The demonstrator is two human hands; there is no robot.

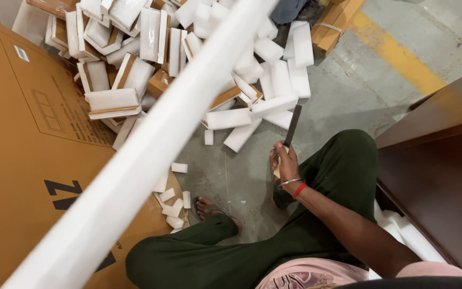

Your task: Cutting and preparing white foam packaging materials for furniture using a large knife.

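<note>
Knife [293, 124]: long, narrow dark blade with a pale handle, pointing up and away from the body, tip near the closest white foam blocks [274, 104]. It sits in the right hand [284, 163], fingers wrapped tight round the handle, just above the right knee.

Long white foam strip [151, 144]: runs diagonally across the whole view, bottom left to top centre, close to the camera and blurred. Plain white, straight, roughly square in section as far as the blur allows. Left hand is not in view; it probably supports the strip's near end, but I cannot tell.

Step in hand, by my read: cutting foam into short blocks, currently between cuts. Blade is clear of the strip, not touching it. Next move calls for bringing the blade across the strip at the cut point, square to its length, with the strip held steady and the leg kept out of the blade path.

Around: a big heap of cut foam blocks, many backed with brown cardboard pieces [159, 83], piled at top centre. Small white offcuts [175, 206] lie by the sandalled foot [209, 208]. Flat brown cardboard sheet [22, 160] at left, partly under the heap. Grey concrete floor [348, 85] with a yellow painted line [397, 53]. Dark brown wooden panel [439, 160] at right, beside the right arm.
</note>
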